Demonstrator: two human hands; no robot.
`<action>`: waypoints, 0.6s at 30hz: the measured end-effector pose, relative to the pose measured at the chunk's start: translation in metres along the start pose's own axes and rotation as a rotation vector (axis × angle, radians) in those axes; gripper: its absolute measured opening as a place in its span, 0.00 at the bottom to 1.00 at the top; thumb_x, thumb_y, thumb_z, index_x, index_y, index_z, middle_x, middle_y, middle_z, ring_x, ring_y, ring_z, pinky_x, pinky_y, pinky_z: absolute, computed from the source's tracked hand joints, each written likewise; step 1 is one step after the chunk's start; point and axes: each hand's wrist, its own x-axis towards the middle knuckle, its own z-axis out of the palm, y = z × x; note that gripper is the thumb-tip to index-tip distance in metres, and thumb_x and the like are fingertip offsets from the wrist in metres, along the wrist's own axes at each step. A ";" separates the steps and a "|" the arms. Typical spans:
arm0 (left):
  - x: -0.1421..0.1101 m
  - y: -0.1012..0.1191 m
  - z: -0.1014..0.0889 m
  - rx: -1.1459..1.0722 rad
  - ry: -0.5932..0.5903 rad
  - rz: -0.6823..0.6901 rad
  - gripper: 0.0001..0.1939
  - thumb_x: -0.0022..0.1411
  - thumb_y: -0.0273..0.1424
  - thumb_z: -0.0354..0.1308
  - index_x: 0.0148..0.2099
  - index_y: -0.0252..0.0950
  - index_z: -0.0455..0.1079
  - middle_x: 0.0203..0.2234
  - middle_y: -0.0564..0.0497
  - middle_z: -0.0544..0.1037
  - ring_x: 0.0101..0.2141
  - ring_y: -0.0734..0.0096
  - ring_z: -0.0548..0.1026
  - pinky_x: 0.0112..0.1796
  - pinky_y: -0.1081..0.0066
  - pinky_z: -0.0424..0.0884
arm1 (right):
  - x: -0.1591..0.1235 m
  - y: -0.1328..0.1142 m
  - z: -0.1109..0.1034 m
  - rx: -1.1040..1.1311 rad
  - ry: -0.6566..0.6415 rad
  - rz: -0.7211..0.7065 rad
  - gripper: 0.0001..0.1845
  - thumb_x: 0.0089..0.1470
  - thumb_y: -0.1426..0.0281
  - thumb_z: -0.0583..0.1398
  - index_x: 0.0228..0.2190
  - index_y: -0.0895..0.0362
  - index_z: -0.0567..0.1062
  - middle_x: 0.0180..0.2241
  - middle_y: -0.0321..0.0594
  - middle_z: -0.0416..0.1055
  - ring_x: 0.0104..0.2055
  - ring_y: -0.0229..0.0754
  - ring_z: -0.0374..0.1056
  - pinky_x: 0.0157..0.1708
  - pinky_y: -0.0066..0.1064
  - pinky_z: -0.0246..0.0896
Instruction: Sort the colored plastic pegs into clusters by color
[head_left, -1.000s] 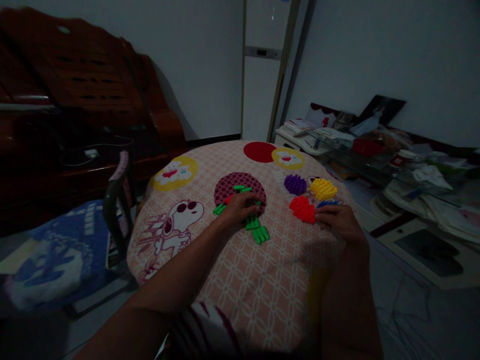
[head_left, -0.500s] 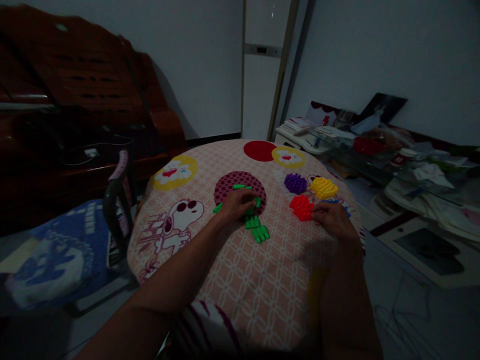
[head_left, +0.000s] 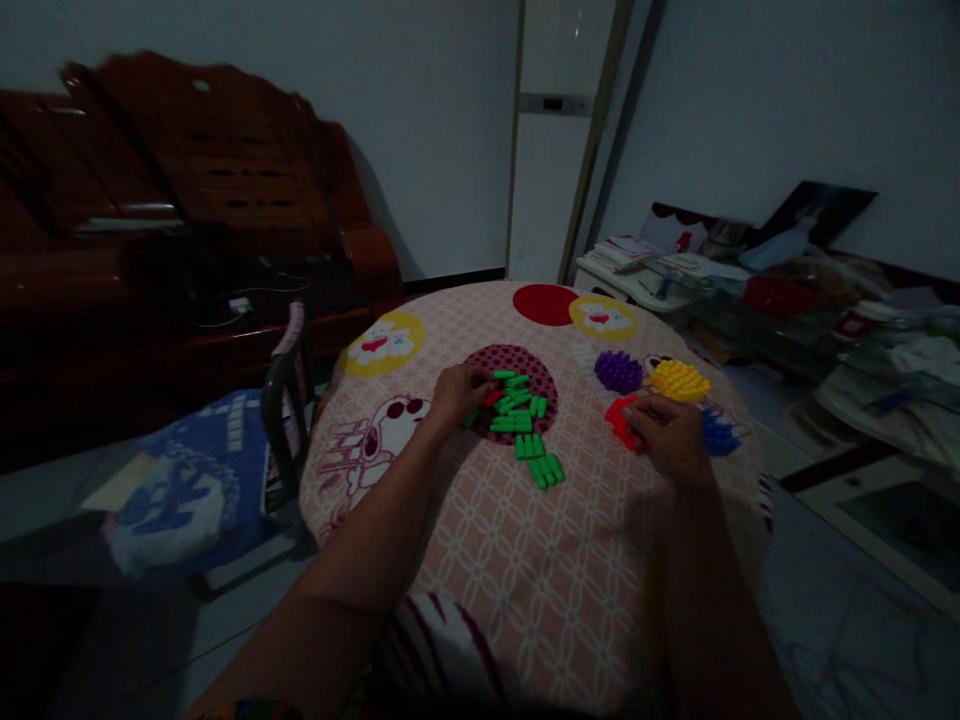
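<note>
My left hand [head_left: 457, 396] is over the left side of the dark red checked circle on the tablecloth, with its fingertips pinched on a small red plastic peg [head_left: 492, 398]. Beside these fingertips lie several loose green plastic pegs [head_left: 513, 422], some in short rows. My right hand [head_left: 671, 432] has its fingers closed at the red pegs [head_left: 621, 420], partly covering them; the exact piece gripped is hard to see. Around it are a purple cluster [head_left: 619, 371], a yellow cluster [head_left: 679, 381] and a blue cluster [head_left: 718, 434], partly behind the hand.
A patterned cloth [head_left: 480, 560] covers the round table. White pieces [head_left: 585, 356] lie beyond the purple cluster. At left stands a chair [head_left: 283, 400] with a blue cloth seat, before a wooden sofa [head_left: 225, 180]. A cluttered glass side table [head_left: 795, 345] stands at right.
The view has turned slightly left. My left hand has drawn back left, uncovering the green pegs, and a red peg now shows at its fingertips. My right hand has moved further over the red pegs.
</note>
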 end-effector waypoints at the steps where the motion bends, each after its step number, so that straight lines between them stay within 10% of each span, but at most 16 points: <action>1: 0.000 0.000 0.001 0.059 -0.030 0.009 0.09 0.57 0.34 0.61 0.37 0.36 0.81 0.33 0.47 0.83 0.35 0.62 0.77 0.36 0.69 0.67 | -0.001 -0.001 0.007 -0.007 -0.041 -0.007 0.16 0.48 0.56 0.68 0.26 0.58 0.77 0.18 0.35 0.70 0.17 0.34 0.63 0.15 0.25 0.58; 6: 0.001 -0.002 0.005 0.151 -0.171 0.054 0.08 0.57 0.35 0.62 0.31 0.37 0.79 0.27 0.49 0.80 0.30 0.65 0.75 0.33 0.69 0.64 | -0.002 -0.002 0.038 -0.088 -0.247 -0.081 0.14 0.51 0.58 0.65 0.25 0.57 0.77 0.20 0.36 0.70 0.21 0.36 0.65 0.20 0.26 0.58; 12: 0.000 0.007 0.003 -0.261 0.000 0.094 0.15 0.54 0.39 0.64 0.39 0.34 0.80 0.30 0.49 0.82 0.32 0.64 0.77 0.34 0.70 0.69 | -0.003 0.000 0.059 -0.121 -0.291 -0.133 0.12 0.54 0.60 0.62 0.29 0.57 0.79 0.24 0.36 0.73 0.26 0.37 0.68 0.25 0.27 0.61; 18: -0.015 0.041 0.016 -0.704 -0.327 0.286 0.20 0.54 0.43 0.67 0.43 0.34 0.78 0.36 0.46 0.83 0.37 0.63 0.80 0.37 0.69 0.74 | -0.003 0.005 0.068 -0.054 -0.340 -0.117 0.16 0.57 0.59 0.61 0.42 0.55 0.81 0.27 0.35 0.75 0.24 0.36 0.67 0.24 0.27 0.62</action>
